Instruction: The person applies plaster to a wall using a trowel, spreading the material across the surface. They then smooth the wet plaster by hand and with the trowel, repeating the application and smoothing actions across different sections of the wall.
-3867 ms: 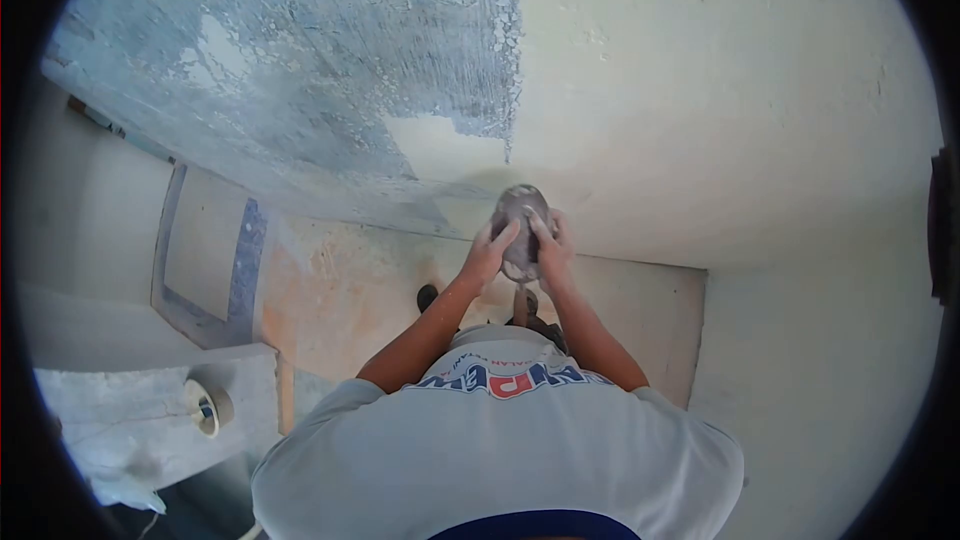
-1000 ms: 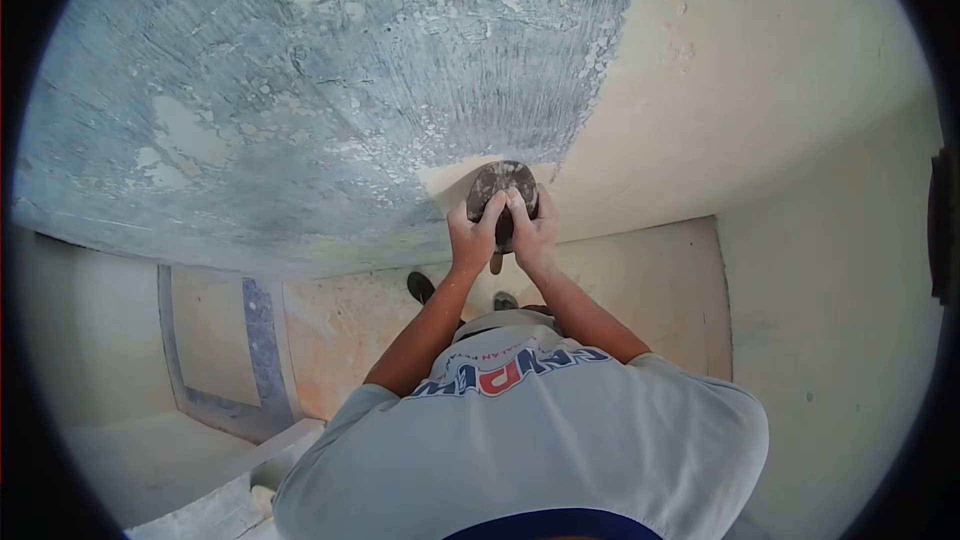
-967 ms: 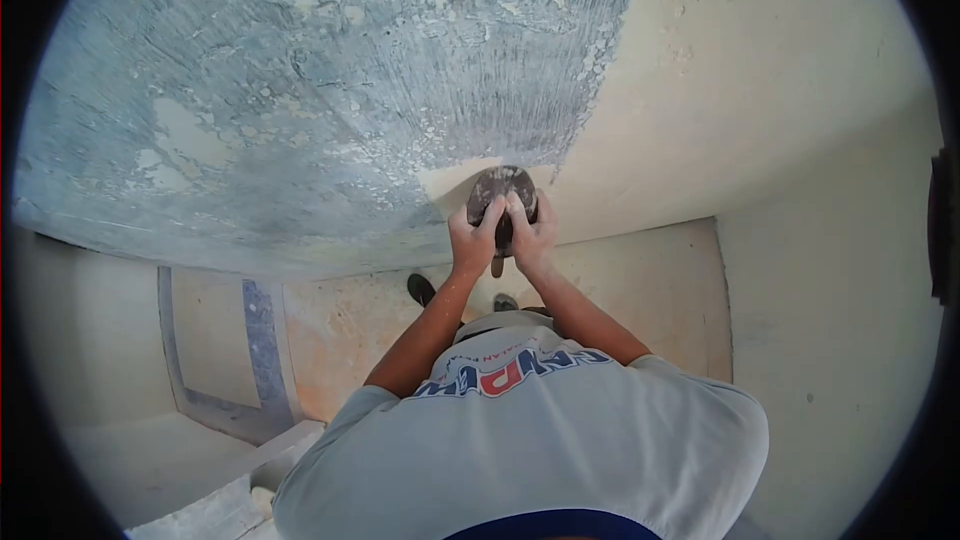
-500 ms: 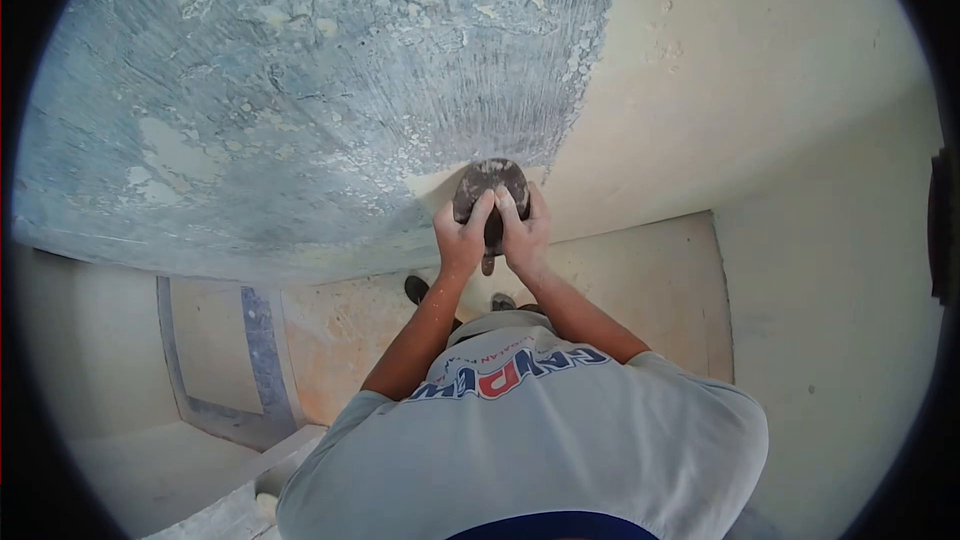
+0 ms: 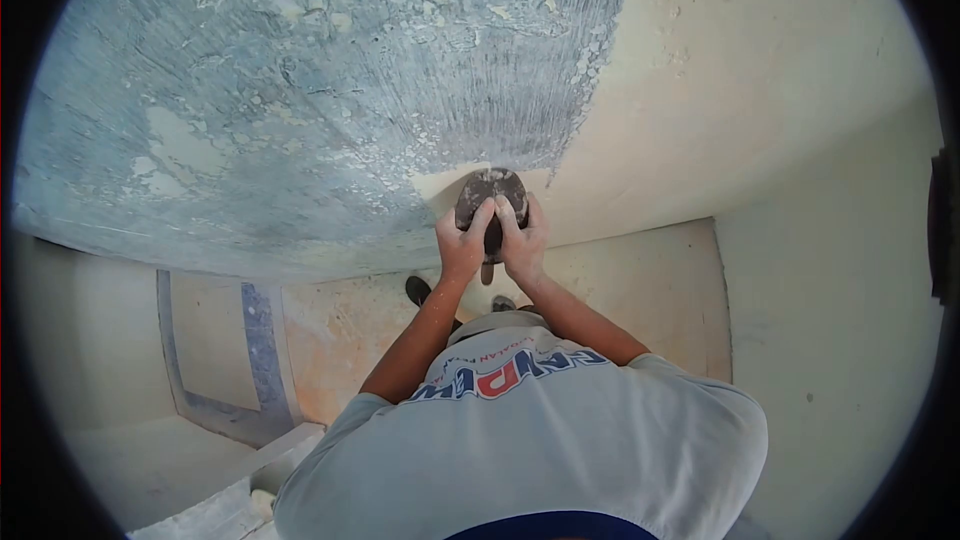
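— Round tool (image 5: pixel 491 196), where is it?
— Pressed on the wall (image 5: pixel 300 90), at the edge between the scraped blue-grey area and the cream paint.
— And the hands?
— Both grasp it from the near side: left hand (image 5: pixel 459 248) beside right hand (image 5: pixel 522 245).

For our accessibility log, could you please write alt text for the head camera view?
The left hand and right hand press a round dark tool against a scraped blue-grey wall at the edge of its cream paint. A pale floor lies below.
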Demonstrator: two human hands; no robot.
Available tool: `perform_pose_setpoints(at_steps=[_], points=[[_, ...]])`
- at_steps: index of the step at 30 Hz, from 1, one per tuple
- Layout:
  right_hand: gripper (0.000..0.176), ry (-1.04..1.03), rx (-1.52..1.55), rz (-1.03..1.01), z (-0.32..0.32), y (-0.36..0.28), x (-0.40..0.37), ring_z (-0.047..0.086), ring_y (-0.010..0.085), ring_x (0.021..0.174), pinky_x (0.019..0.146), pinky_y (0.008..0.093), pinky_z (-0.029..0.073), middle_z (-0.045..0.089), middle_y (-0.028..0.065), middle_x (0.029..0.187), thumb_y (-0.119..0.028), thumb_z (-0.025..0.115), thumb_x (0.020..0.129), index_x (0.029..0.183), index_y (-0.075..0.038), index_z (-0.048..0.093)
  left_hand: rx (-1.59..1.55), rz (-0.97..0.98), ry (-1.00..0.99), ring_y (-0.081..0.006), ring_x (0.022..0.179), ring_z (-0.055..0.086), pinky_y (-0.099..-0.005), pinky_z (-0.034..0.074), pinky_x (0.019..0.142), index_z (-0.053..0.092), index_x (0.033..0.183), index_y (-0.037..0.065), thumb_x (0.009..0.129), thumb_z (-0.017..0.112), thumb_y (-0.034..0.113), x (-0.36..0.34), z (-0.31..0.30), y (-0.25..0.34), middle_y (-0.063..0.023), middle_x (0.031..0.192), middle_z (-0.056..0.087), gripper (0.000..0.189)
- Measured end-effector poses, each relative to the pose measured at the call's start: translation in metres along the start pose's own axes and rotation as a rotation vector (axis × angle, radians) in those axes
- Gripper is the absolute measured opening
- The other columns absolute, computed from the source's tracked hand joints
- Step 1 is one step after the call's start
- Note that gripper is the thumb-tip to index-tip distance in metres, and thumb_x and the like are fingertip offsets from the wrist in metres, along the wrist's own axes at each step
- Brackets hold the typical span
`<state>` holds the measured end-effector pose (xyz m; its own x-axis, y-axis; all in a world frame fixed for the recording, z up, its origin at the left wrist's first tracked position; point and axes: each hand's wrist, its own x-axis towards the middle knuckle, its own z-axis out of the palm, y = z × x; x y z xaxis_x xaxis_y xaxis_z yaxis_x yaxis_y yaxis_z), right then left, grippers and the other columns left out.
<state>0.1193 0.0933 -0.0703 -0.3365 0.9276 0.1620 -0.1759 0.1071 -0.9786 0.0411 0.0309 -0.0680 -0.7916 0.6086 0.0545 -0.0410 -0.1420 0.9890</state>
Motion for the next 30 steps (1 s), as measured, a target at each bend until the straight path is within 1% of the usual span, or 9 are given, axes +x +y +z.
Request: perform_pose_setpoints(at_steps=[5, 8, 9, 13, 17, 20, 23, 27, 30], points=[[0.023, -0.018, -0.012, 0.029, -0.004, 0.016, -0.009, 0.051, 0.0106, 0.068, 0.061, 0.0302, 0.044, 0.060, 0.0057, 0.073, -0.021, 0.067, 0.094, 0.087, 0.000, 0.059, -0.004, -0.009, 0.014, -0.0083, 0.077, 0.062, -0.0281, 0.052, 0.068, 0.070, 0.094, -0.005, 0.090, 0.073, 0.019, -0.007, -0.004, -0.024, -0.0050, 0.085, 0.071, 0.024], [0.023, -0.009, 0.014, 0.018, 0.001, 0.008, 0.001, 0.050, 0.0104, 0.068, 0.061, 0.0302, 0.044, 0.060, 0.0051, 0.073, -0.021, 0.067, 0.094, 0.087, 0.000, 0.059, 0.022, 0.080, 0.037, -0.0081, 0.076, 0.061, -0.0288, 0.051, 0.067, 0.070, 0.092, -0.004, 0.090, 0.073, 0.019, -0.003, 0.001, 0.000, -0.0047, 0.084, 0.071, 0.024], [0.023, -0.015, 0.023, 0.022, 0.002, -0.001, 0.001, 0.051, 0.0103, 0.068, 0.062, 0.0301, 0.044, 0.060, 0.0050, 0.073, -0.021, 0.067, 0.094, 0.087, 0.000, 0.060, 0.074, 0.009, -0.011, -0.0086, 0.081, 0.062, -0.0281, 0.051, 0.073, 0.070, 0.097, -0.004, 0.091, 0.071, 0.017, 0.002, -0.004, 0.009, -0.0035, 0.089, 0.071, 0.022], [0.023, -0.014, -0.028, 0.022, 0.001, 0.005, -0.008, 0.051, 0.0105, 0.070, 0.063, 0.0304, 0.045, 0.060, 0.0052, 0.074, -0.021, 0.067, 0.094, 0.089, 0.000, 0.060, 0.076, -0.051, -0.009, -0.0086, 0.081, 0.062, -0.0282, 0.051, 0.073, 0.070, 0.096, -0.005, 0.090, 0.071, 0.016, -0.005, -0.006, -0.007, -0.0035, 0.088, 0.071, 0.022], [0.022, 0.009, 0.024, 0.011, 0.007, -0.011, -0.004, 0.052, 0.0104, 0.071, 0.064, 0.0306, 0.045, 0.061, 0.0055, 0.075, -0.020, 0.067, 0.094, 0.089, 0.000, 0.060, 0.030, 0.089, 0.012, -0.0078, 0.077, 0.062, -0.0276, 0.051, 0.067, 0.070, 0.092, -0.005, 0.090, 0.073, 0.019, -0.001, 0.000, 0.017, -0.0052, 0.084, 0.072, 0.024], [0.023, 0.005, 0.102, 0.021, 0.011, -0.005, -0.002, 0.052, 0.0104, 0.071, 0.064, 0.0308, 0.046, 0.061, 0.0049, 0.076, -0.021, 0.067, 0.094, 0.089, 0.000, 0.060, 0.058, 0.032, -0.023, -0.0089, 0.079, 0.064, -0.0284, 0.052, 0.071, 0.070, 0.094, -0.005, 0.089, 0.073, 0.018, 0.003, -0.007, 0.015, -0.0058, 0.084, 0.072, 0.024], [0.024, -0.012, -0.011, 0.018, 0.004, 0.010, -0.010, 0.053, 0.0103, 0.071, 0.064, 0.0305, 0.046, 0.061, 0.0044, 0.076, -0.022, 0.067, 0.094, 0.089, 0.000, 0.060, 0.080, 0.064, 0.007, -0.0093, 0.078, 0.064, -0.0286, 0.052, 0.069, 0.070, 0.094, -0.005, 0.090, 0.072, 0.019, -0.002, -0.010, -0.010, -0.0062, 0.084, 0.072, 0.025], [0.024, 0.000, 0.058, 0.028, 0.012, -0.015, -0.002, 0.053, 0.0106, 0.071, 0.064, 0.0304, 0.045, 0.061, 0.0047, 0.076, -0.023, 0.067, 0.094, 0.088, 0.000, 0.060, 0.082, 0.053, -0.024, -0.0100, 0.079, 0.064, -0.0288, 0.053, 0.071, 0.070, 0.094, -0.005, 0.089, 0.073, 0.019, 0.004, -0.007, 0.033, -0.0070, 0.086, 0.073, 0.025], [0.024, -0.001, 0.022, 0.002, 0.014, -0.004, -0.005, 0.052, 0.0107, 0.070, 0.063, 0.0303, 0.045, 0.060, 0.0046, 0.075, -0.023, 0.067, 0.094, 0.088, 0.000, 0.060, 0.093, 0.037, -0.010, -0.0101, 0.080, 0.064, -0.0285, 0.052, 0.072, 0.070, 0.095, -0.005, 0.090, 0.072, 0.019, 0.003, -0.011, 0.009, -0.0070, 0.087, 0.072, 0.025]])
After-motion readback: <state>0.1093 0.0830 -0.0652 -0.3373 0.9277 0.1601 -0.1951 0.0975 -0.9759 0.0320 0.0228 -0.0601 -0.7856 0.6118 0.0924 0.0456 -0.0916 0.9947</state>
